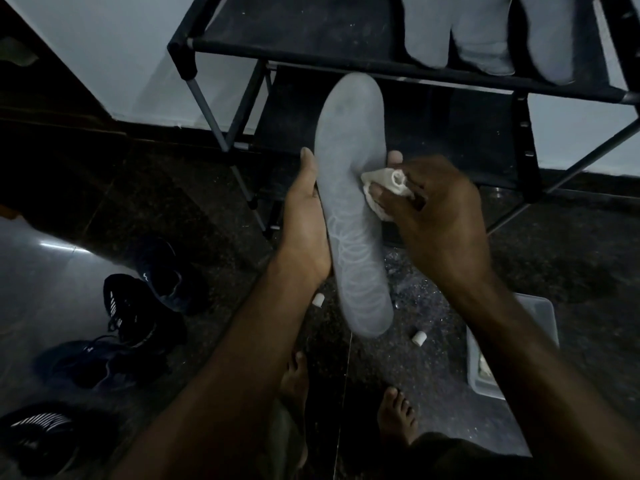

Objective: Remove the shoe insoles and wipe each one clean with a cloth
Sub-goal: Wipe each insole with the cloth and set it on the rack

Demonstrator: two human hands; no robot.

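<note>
Over the dark speckled floor, before a black metal shoe rack, the left hand cradles a long pale grey insole, fingers wrapped round its edges. The right hand pinches a crumpled white cloth against the insole's side.

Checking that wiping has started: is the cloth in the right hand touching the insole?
Touching. The head view shows the right hand pressing the bunched white cloth against the grey insole at its right edge, no gap visible.
</note>
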